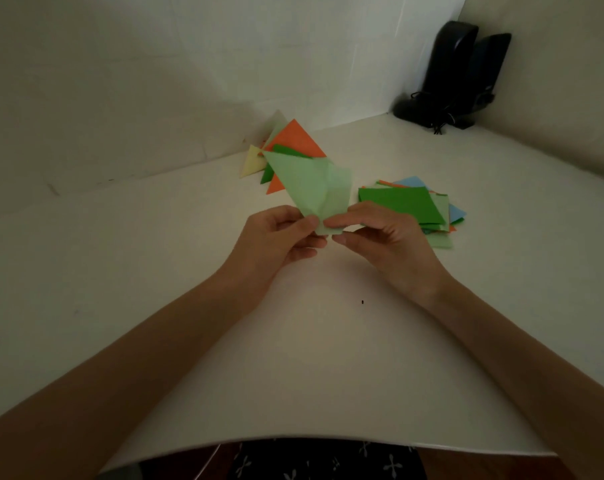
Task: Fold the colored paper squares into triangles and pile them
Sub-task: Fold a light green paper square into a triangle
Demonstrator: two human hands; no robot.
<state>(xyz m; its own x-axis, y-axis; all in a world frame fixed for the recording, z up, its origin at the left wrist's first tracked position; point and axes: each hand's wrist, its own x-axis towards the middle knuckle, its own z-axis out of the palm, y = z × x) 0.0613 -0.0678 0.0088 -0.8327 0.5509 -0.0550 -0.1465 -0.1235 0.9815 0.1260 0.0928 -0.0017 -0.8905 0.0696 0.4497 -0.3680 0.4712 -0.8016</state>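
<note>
Head view: your left hand (279, 233) and right hand (380, 230) pinch a half-folded pale green paper square (311, 188) between them; the pile of folded coloured paper triangles (290, 140) lies beyond your left hand, the stack of unfolded coloured paper squares (397, 202) just beyond your right, so much remains.

The light green sheet (309, 188) is thin, matt, slightly translucent paper. The white table (155, 254) looks smooth and matt; the far-right black speakers (466, 71) look like plastic.

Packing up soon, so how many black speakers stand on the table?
2. The left speaker stands in the far right corner; the right speaker stands close beside it. No others show.
</note>
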